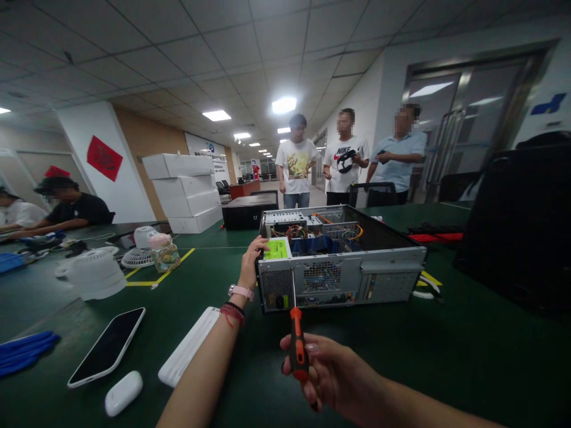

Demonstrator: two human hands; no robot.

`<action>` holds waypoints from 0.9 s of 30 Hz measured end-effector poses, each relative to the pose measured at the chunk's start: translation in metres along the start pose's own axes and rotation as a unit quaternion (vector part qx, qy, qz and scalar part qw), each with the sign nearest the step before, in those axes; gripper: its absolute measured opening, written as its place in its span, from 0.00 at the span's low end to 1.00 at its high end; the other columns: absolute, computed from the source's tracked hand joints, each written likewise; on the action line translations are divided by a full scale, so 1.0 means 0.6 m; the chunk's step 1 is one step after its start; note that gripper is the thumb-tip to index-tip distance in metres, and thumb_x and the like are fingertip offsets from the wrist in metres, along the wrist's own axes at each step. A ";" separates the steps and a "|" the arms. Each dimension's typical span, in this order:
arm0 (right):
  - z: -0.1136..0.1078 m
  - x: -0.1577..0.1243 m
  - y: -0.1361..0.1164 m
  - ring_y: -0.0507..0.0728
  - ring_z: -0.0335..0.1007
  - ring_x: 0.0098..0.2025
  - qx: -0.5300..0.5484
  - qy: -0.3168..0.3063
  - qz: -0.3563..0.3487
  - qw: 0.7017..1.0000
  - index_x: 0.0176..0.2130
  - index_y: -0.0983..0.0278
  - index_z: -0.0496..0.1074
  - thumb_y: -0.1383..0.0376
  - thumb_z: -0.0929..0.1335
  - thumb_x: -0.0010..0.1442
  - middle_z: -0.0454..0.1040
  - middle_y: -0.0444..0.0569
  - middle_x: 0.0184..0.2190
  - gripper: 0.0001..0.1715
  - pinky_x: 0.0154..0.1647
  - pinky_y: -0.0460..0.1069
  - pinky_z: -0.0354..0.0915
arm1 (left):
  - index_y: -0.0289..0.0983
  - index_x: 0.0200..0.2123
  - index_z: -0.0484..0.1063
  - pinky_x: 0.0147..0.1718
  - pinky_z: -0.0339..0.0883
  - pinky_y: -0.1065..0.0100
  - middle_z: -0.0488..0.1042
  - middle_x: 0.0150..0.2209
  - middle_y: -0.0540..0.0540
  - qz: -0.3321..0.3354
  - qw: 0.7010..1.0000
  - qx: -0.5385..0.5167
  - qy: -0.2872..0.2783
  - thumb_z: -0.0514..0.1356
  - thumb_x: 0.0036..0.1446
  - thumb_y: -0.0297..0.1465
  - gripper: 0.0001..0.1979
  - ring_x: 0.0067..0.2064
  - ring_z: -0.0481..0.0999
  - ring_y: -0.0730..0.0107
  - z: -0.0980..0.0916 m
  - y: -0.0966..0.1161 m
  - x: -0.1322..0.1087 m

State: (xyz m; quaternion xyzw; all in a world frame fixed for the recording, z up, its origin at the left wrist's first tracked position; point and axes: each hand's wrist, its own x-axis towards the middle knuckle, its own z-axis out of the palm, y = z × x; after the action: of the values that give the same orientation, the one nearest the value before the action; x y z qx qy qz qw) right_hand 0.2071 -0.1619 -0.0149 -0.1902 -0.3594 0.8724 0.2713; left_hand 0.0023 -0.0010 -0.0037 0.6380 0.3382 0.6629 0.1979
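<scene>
An open grey computer case [383, 261] lies on its side on the green table [446, 356], rear panel toward me, with cables and a power supply bearing a green label [276, 249] inside. My left hand [252, 261] grips the case's near left top corner beside that label, fingers curled over the edge. My right hand [323, 371] holds an orange-and-black screwdriver [297, 339] upright by the handle. Its shaft points up at the rear panel near the power supply's vent.
A phone [108, 345], a white earbud case [124, 392] and a white bar-shaped device [190, 345] lie at the near left. Small white fans [96, 272] and a jar [164, 252] stand further left. A black monitor [517, 226] stands right. Three people stand behind; others sit at left.
</scene>
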 end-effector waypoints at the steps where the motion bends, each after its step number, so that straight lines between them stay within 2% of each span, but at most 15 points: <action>1: -0.001 0.001 0.001 0.47 0.70 0.23 -0.005 -0.005 0.000 1.000 0.44 0.68 0.68 0.61 0.69 0.51 0.75 0.50 0.34 0.20 0.22 0.42 0.61 | 0.36 0.28 0.70 0.60 0.50 0.54 0.73 0.46 0.42 0.000 1.000 0.001 -0.001 0.47 0.53 0.32 0.13 0.60 0.61 0.56 0.000 0.001 0.000; 6: 0.000 0.003 0.002 0.46 0.70 0.22 -0.014 0.005 -0.008 1.000 0.43 0.68 0.67 0.60 0.71 0.51 0.75 0.49 0.32 0.21 0.21 0.40 0.61 | 0.36 0.27 0.70 0.60 0.51 0.54 0.73 0.46 0.42 -0.001 1.000 0.003 0.001 0.47 0.52 0.31 0.13 0.60 0.62 0.56 0.000 0.006 -0.001; 12: 0.002 0.004 0.003 0.43 0.63 0.16 -0.024 0.031 -0.021 0.999 0.37 0.66 0.64 0.57 0.73 0.48 0.72 0.42 0.25 0.22 0.18 0.39 0.57 | 0.36 0.28 0.70 0.60 0.50 0.56 0.73 0.46 0.42 -0.001 1.000 0.009 -0.001 0.46 0.53 0.31 0.13 0.60 0.61 0.57 0.000 0.004 -0.001; 20: 0.004 -0.001 -0.001 0.41 0.55 0.13 -0.071 0.028 -0.014 0.997 0.41 0.64 0.66 0.53 0.72 0.48 0.68 0.39 0.22 0.25 0.16 0.41 0.51 | 0.36 0.28 0.70 0.60 0.50 0.56 0.73 0.46 0.42 -0.003 1.000 0.007 -0.003 0.46 0.53 0.31 0.14 0.60 0.61 0.57 0.000 0.004 -0.002; 24: 0.003 -0.001 0.000 0.41 0.55 0.13 -0.084 0.030 -0.003 0.996 0.38 0.65 0.68 0.52 0.70 0.49 0.67 0.38 0.21 0.22 0.16 0.41 0.51 | 0.35 0.28 0.70 0.60 0.50 0.56 0.73 0.46 0.41 0.000 1.000 0.004 -0.001 0.46 0.53 0.31 0.14 0.60 0.61 0.56 0.000 0.003 -0.002; 27: 0.000 0.001 0.001 0.43 0.59 0.14 -0.089 0.022 0.012 0.996 0.37 0.65 0.67 0.50 0.69 0.51 0.67 0.38 0.20 0.22 0.15 0.41 0.50 | 0.35 0.28 0.70 0.60 0.51 0.55 0.73 0.46 0.42 0.003 1.000 0.001 0.001 0.46 0.52 0.31 0.14 0.60 0.61 0.56 0.000 0.002 -0.001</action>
State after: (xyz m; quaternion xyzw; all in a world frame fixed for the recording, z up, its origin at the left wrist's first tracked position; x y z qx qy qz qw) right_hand 0.2065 -0.1619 -0.0155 -0.2373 -0.4271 0.8357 0.2509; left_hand 0.0025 -0.0019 -0.0032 0.6388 0.3368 0.6637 0.1951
